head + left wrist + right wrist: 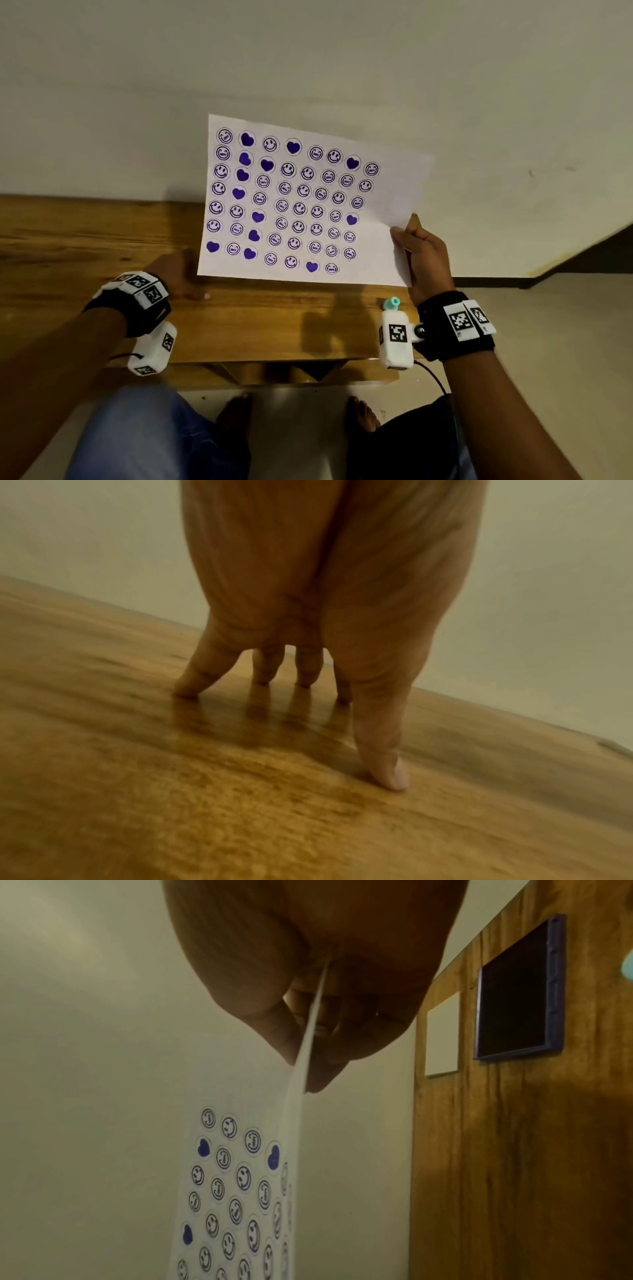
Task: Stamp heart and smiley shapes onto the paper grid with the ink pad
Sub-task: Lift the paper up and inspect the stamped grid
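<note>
Right hand (426, 260) holds the paper (301, 205) up off the table (85, 233), pinching the sheet's right edge between thumb and fingers (325, 1069); the right wrist view shows the edge running up into the curled hand. Sheet faces the head camera, tilted, its lower edge just above the tabletop.

Paper grid: rows of circles filled with purple stamps, mostly smileys (288, 169), with solid hearts (247, 139) scattered among them. Right margin of the sheet is bare.

Left hand (178, 277) is on the table beside the sheet's lower left corner, partly hidden behind it. Left wrist view: fingers (202, 674) straight and spread, tips and thumb touching the wood, holding nothing.

Ink pad (519, 993) lies open on the table, dark pad in a purple frame, seen only in the right wrist view; a small white square (442, 1035) lies just beside it. A teal-topped piece (391, 303) sits on the table near the right wrist; I cannot tell what it is.
</note>
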